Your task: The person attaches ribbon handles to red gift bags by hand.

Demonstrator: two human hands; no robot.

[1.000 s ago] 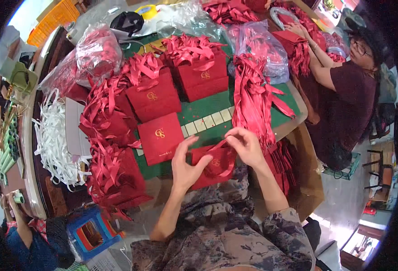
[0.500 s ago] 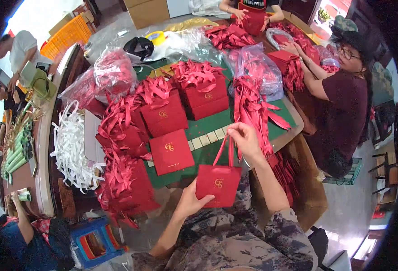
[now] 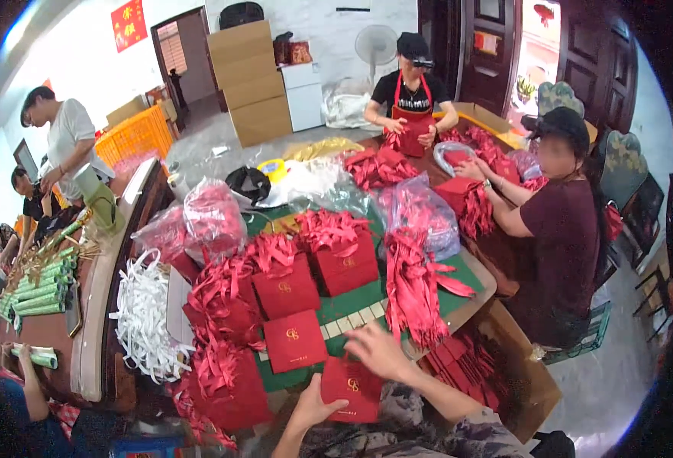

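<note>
the left hand (image 3: 317, 403) now grips the red bag (image 3: 351, 388) alone, since the right hand (image 3: 378, 351) has let go of its handle and lifts open toward the ribbons (image 3: 413, 286).

The head has tipped up: the far wall, the stacked cardboard boxes (image 3: 248, 80) and a person in a red apron (image 3: 411, 99) at 12 o'clock have come into view, and the table now sits lower in the picture. The red paper bag (image 3: 353, 389), earlier lifted by its ribbon handle, now hangs at 6 o'clock, the left hand (image 3: 315, 403) gripping its lower left edge, while the right hand (image 3: 378, 351) has let go of the ribbon and spreads open just above the bag's top.
</note>
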